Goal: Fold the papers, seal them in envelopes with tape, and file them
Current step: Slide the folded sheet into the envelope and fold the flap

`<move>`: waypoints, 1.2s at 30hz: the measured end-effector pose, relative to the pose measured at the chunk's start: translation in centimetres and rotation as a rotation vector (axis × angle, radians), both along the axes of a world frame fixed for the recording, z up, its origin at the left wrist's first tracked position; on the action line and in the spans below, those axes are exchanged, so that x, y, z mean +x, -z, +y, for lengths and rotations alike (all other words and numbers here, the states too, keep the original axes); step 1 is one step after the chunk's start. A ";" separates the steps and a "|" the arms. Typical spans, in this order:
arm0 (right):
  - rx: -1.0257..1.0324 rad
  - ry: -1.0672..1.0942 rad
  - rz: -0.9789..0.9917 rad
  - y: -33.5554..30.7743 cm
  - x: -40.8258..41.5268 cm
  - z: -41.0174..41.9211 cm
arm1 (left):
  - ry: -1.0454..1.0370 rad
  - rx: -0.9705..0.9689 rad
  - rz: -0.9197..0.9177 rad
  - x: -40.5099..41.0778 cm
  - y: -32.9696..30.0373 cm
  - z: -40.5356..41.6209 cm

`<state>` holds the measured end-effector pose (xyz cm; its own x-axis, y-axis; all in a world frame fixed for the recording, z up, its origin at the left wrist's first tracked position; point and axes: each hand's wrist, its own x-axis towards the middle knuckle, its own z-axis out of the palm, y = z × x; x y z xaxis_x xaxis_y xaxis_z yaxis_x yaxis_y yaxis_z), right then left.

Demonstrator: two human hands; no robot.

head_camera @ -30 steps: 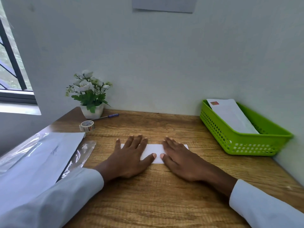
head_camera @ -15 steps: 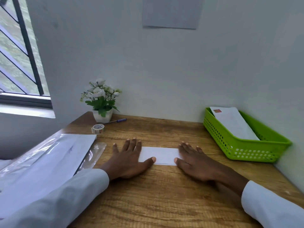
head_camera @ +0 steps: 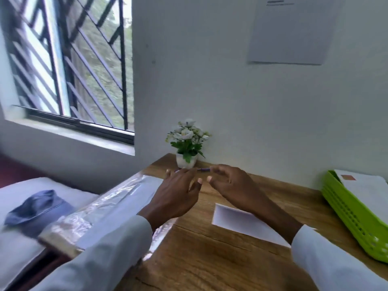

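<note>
Both hands, left hand (head_camera: 176, 194) and right hand (head_camera: 233, 185), fingers loosely spread (holding nothing), hide the pen (head_camera: 203, 169) beside the flower pot (head_camera: 186, 160).

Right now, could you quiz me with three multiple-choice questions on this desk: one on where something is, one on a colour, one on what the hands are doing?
1. Where is the flower pot?
A. far edge of the desk, against the wall
B. inside the basket
C. on the window sill

2. What colour is the basket?
A. blue
B. green
C. red

3. What do the left hand and right hand hold?
A. the folded paper
B. a tape roll
C. nothing

Answers: 1 A, the pot stands by the wall. 2 B, its mesh sides are bright green. 3 C, both hands are raised with fingers spread, and the folded paper lies on the desk.
</note>
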<state>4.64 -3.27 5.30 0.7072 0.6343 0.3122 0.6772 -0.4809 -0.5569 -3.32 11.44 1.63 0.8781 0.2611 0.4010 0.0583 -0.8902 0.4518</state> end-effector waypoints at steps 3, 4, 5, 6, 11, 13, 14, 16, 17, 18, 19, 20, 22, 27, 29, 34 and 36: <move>0.110 -0.070 0.080 1.2 -1.3 3.4 | -0.088 -0.041 0.018 -1.4 0.9 2.2; 0.123 -0.089 0.106 1.7 -1.7 4.4 | -0.123 -0.046 0.049 -2.0 1.2 3.0; 0.133 -0.108 0.130 2.3 -2.0 5.4 | -0.160 -0.049 0.081 -2.4 1.6 3.9; 0.140 -0.113 0.150 2.8 -2.3 6.1 | -0.192 -0.049 0.103 -2.8 1.9 4.6; 0.148 -0.007 0.229 5.0 -3.3 8.6 | -0.388 -0.023 0.156 -3.9 2.8 7.3; 0.150 0.048 0.276 5.9 -3.5 8.8 | -0.453 0.001 0.222 -4.0 3.4 7.8; 0.160 0.073 0.323 6.2 -3.6 8.8 | -0.473 0.018 0.248 -4.0 3.5 8.0; 0.224 0.092 0.462 6.8 -3.7 8.9 | -0.489 0.033 0.289 -3.8 3.8 8.4; 0.262 0.096 0.529 7.1 -3.7 8.9 | -0.479 0.008 0.289 -3.6 3.8 8.5; 0.291 0.088 0.593 7.3 -3.6 9.1 | -0.466 -0.047 0.271 -3.5 3.7 8.7; 0.339 0.080 0.670 7.4 -3.4 9.1 | -0.442 -0.107 0.245 -3.3 3.4 8.8; 0.401 0.070 0.753 7.4 -3.3 9.2 | -0.421 -0.176 0.212 -3.1 3.1 9.0; 0.515 0.054 0.871 7.4 -3.3 9.1 | -0.392 -0.349 0.127 -3.0 2.7 9.4; 0.571 0.089 0.859 7.4 -2.6 8.7 | -0.231 -0.715 -0.084 -3.0 2.0 9.6; 0.624 0.083 0.864 7.0 -2.3 8.5 | -0.159 -0.704 -0.151 -2.9 1.5 9.7; 0.782 0.056 0.876 5.3 -1.3 7.3 | -0.056 -0.636 -0.166 -1.9 -0.5 9.6; 0.831 0.058 0.876 4.5 -0.8 6.5 | -0.023 -0.571 -0.155 -1.2 -1.3 9.3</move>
<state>3.85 3.22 0.80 0.9039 0.4277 0.0102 -0.0953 0.2246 -0.9698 -4.54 20.78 2.89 0.8120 0.4914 0.3150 -0.0305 -0.5032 0.8636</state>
